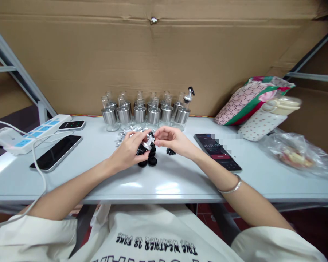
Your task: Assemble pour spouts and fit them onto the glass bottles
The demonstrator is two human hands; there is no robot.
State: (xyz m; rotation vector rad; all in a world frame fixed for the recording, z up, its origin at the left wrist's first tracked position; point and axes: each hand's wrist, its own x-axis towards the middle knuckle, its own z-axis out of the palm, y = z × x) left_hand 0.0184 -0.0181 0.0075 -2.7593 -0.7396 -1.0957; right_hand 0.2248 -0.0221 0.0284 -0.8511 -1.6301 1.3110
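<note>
White shirt; left hand pinching pourer; right hand at its cap, grip unclear.

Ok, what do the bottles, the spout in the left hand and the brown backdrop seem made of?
Bottles: probably glass, clear and glossy; bands metal-looking, with satin sheen. Spout: shiny silvery body, metal or coated plastic; black parts, likely plastic. Backdrop: cardboard, matte, creased.

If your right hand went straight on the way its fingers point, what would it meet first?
Most likely the spout held in the left hand; the right hand is right beside it, though depth and contact are unclear.
</note>
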